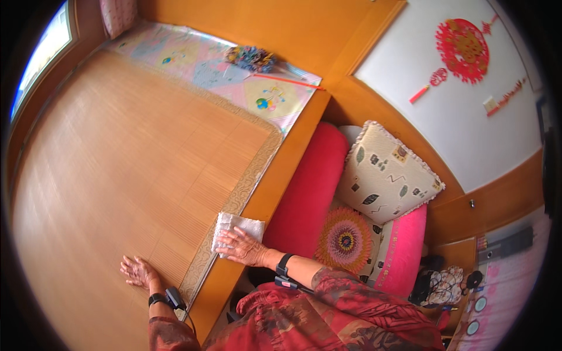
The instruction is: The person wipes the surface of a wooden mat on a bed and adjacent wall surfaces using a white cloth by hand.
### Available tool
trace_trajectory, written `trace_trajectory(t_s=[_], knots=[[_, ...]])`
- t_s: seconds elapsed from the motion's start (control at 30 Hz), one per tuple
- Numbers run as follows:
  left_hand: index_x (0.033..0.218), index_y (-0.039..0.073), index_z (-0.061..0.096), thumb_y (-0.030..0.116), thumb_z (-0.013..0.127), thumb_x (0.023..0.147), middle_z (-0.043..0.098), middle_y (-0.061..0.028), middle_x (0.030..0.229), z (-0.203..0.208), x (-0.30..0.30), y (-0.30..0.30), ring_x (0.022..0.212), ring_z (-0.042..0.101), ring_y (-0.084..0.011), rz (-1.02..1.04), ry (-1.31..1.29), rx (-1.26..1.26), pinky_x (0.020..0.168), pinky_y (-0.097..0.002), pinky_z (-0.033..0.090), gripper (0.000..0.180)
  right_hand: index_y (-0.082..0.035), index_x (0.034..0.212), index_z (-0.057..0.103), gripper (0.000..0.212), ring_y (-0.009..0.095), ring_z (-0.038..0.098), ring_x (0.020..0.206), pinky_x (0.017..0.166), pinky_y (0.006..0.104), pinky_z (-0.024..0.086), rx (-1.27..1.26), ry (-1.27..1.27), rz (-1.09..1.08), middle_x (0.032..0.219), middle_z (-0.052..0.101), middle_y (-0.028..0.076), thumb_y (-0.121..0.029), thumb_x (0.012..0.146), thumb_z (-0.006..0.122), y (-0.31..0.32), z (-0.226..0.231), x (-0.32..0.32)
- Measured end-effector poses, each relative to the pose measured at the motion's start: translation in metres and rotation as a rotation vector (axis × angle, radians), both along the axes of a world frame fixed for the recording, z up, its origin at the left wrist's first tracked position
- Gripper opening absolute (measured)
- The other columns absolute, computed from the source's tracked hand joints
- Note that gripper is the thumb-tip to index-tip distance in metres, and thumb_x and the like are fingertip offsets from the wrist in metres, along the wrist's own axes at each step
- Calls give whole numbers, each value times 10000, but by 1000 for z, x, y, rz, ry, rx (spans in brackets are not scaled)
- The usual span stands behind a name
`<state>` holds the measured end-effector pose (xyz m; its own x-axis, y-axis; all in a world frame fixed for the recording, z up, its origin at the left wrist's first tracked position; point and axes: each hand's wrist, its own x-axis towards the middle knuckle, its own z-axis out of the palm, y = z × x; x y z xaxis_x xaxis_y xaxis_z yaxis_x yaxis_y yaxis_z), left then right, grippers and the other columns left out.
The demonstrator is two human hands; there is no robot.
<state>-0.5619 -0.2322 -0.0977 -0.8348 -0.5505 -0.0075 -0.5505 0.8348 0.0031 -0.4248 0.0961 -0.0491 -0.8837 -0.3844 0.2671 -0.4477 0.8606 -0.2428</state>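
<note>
My right hand (243, 248) lies flat with its fingers stretched out on a folded white cloth (253, 226). The cloth rests across the patterned border of a bamboo mat (146, 169) and the wooden ledge (240, 207) beside it. Further left, my left hand (139, 272) is spread on the mat with nothing in it. Black straps with small dark devices circle both wrists.
Beyond the mat lies a pastel patterned cover (205, 73) with a multicoloured fluffy duster (250, 58), its orange stick (290, 82) reaching the edge. Right of the ledge stands a pink sofa (304, 181) with a cream cushion (389, 172) and a round crocheted mat (345, 240).
</note>
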Motion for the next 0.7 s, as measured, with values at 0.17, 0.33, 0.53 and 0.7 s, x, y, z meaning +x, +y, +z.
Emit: trace_trajectory(t_s=[0.17,0.33,0.53,0.7], knots=[[1335,187,284,370,334,896,240,-57,1407,6,3,5,1309,186,-232,2,20,-41,998,-555,177,479,-228,1131,521,352,221,280,1251,1046,437,133,-113,-71,97,1285,399,46,-303,788,554,27,5,-12],[1330,177,298,367,338,893,279,-62,1393,6,5,3,1307,192,-223,-17,53,-77,1007,-545,158,478,-201,1099,547,339,240,334,1206,997,453,218,-19,28,-210,1183,462,44,-282,770,561,91,12,-44],[1322,183,317,353,354,891,291,-49,1391,6,7,1,1302,214,-210,-1,39,-88,1007,-545,164,465,-208,1236,421,463,244,274,1249,1006,473,206,188,9,-563,1291,371,35,-280,795,541,211,-3,-99],[1324,187,318,345,362,893,280,-36,1399,1,8,-3,1307,209,-204,-7,58,-106,1014,-523,178,461,-201,1221,437,448,253,314,1226,1003,459,228,216,62,-823,1301,371,40,-249,792,557,289,-23,-136]])
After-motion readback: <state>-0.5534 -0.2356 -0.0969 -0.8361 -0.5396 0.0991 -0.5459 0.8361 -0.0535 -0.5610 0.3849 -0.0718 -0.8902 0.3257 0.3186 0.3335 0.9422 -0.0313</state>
